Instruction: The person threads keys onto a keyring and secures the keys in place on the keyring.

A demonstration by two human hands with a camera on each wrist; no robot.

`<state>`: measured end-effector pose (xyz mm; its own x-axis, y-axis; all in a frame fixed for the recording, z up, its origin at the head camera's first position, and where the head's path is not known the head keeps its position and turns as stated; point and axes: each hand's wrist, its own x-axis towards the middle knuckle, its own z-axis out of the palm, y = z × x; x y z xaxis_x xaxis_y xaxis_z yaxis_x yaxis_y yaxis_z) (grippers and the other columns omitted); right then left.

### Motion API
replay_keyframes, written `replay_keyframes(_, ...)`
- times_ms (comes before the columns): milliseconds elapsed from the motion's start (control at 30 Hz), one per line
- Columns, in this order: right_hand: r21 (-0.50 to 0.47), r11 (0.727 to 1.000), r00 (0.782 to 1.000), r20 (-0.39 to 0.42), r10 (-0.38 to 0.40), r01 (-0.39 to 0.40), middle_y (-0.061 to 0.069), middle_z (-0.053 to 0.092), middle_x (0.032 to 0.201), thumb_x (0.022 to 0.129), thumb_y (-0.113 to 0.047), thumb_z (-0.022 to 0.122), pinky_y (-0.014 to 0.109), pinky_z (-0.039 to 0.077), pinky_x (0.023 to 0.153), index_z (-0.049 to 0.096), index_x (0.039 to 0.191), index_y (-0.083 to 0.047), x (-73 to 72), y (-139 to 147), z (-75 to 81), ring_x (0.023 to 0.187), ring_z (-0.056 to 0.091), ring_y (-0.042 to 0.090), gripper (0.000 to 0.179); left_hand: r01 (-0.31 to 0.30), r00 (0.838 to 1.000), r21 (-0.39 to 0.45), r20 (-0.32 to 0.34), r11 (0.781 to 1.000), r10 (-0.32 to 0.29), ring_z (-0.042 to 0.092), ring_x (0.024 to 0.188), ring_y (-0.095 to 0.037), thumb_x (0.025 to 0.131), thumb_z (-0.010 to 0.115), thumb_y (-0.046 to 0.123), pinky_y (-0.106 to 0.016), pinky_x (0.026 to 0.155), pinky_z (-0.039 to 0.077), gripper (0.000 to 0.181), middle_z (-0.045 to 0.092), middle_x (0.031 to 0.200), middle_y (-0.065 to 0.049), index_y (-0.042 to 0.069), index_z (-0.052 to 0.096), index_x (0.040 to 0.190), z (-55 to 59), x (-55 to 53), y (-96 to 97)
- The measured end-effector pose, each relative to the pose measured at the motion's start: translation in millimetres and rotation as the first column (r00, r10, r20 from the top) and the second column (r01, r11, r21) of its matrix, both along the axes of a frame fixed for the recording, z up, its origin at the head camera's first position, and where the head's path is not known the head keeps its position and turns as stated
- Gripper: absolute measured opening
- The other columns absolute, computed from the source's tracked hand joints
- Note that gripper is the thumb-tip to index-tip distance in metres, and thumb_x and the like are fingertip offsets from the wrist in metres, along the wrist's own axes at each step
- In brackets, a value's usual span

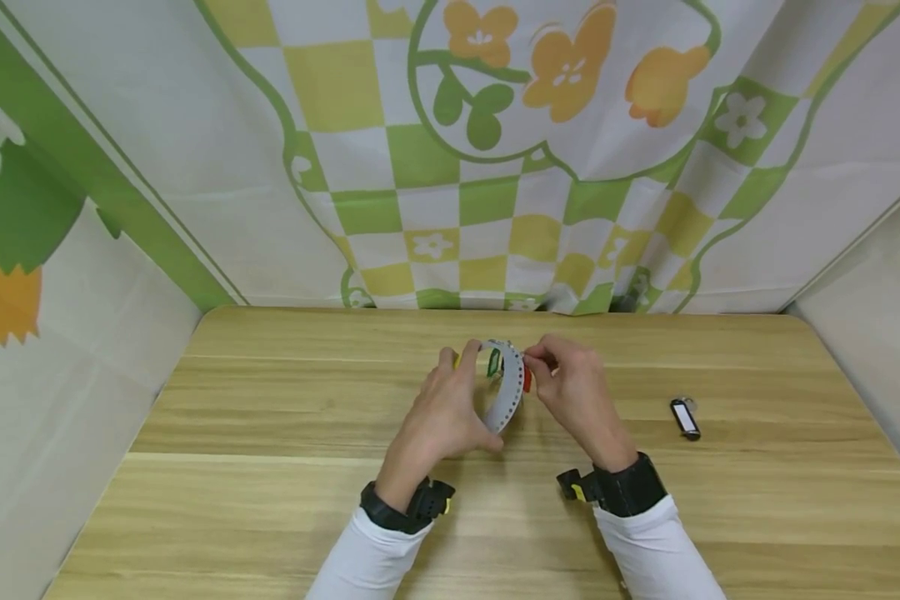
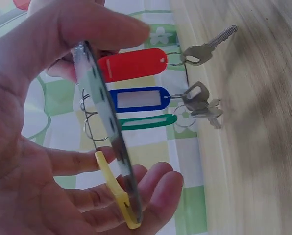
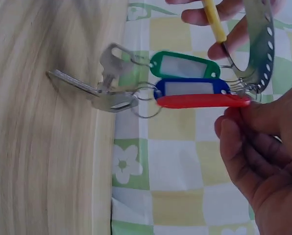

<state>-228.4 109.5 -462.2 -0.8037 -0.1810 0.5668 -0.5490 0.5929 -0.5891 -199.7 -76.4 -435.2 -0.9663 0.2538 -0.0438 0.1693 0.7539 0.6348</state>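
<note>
My left hand (image 1: 438, 412) holds a curved grey metal strip (image 1: 508, 390) with a row of holes, thumb at one end and fingers at the other. From its edge hang a red key tag (image 2: 136, 64), a blue key tag (image 2: 141, 99) and a green key tag (image 3: 185, 65), each on a small ring. Metal keys (image 2: 199, 53) dangle from the tags' far ends. A yellow piece (image 2: 111, 183) lies along the strip by the left fingers. With thumb and fingertips, my right hand (image 1: 576, 392) pinches the red tag's end, right at the strip's edge.
A black key tag (image 1: 685, 419) with a white label and a ring lies on the wooden table (image 1: 270, 508), right of the hands. Behind the table's back edge hangs a green, yellow and white checked curtain (image 1: 487, 200). Pale walls stand at both sides.
</note>
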Motion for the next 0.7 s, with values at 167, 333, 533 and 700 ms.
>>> replay_keyframes(167, -0.179, 0.981, 0.974, 0.224, -0.035, 0.076, 0.013, 0.071, 0.082, 0.090, 0.003, 0.072, 0.030, 0.057, 0.059, 0.070, 0.092, 0.004, 1.8, -4, 0.6, 0.067, 0.068, 0.020, 0.003, -0.026, 0.999, 0.028, -0.025, 0.999, 0.026, 0.055, 0.109, -0.037, 0.051, 0.102, 0.016, -0.049, 0.088, 0.052, 0.129, 0.043, 0.137, -0.024, 0.008, 0.029, 0.158, 0.0, 0.4, 1.1)
replay_keyframes(333, -0.376, 0.916, 0.926, 0.378, 0.014, 0.140, 0.020, 0.071, 0.083, 0.093, 0.002, 0.068, 0.040, 0.059, 0.062, 0.069, 0.094, 0.008, 3.5, -8, 1.4, 0.067, 0.071, 0.025, 0.005, -0.056, 0.997, 0.031, -0.057, 0.998, 0.058, 0.055, 0.108, -0.035, 0.050, 0.101, 0.015, -0.048, 0.084, 0.053, 0.128, 0.043, 0.136, -0.023, 0.009, 0.030, 0.157, -0.6, 0.6, 2.8)
replay_keyframes(533, -0.403, 0.906, 0.945, 0.328, 0.010, 0.130, 0.021, 0.072, 0.081, 0.092, 0.004, 0.070, 0.037, 0.059, 0.059, 0.070, 0.089, 0.008, 2.8, -10, 0.7, 0.063, 0.070, 0.016, 0.005, -0.057, 0.995, 0.033, -0.080, 0.998, 0.060, 0.055, 0.103, -0.033, 0.050, 0.101, 0.015, -0.046, 0.079, 0.053, 0.127, 0.045, 0.131, -0.021, 0.009, 0.031, 0.156, -0.4, 0.6, 2.3)
replay_keyframes(700, -0.294, 0.949, 0.973, 0.225, -0.043, 0.110, 0.016, 0.072, 0.077, 0.088, 0.007, 0.073, 0.025, 0.055, 0.054, 0.072, 0.084, 0.005, 2.8, -10, 2.2, 0.060, 0.067, 0.019, 0.005, -0.025, 0.997, 0.029, -0.067, 0.999, 0.027, 0.055, 0.105, -0.034, 0.051, 0.101, 0.015, -0.047, 0.084, 0.053, 0.127, 0.044, 0.133, -0.022, 0.008, 0.029, 0.157, 0.7, 1.6, -0.1)
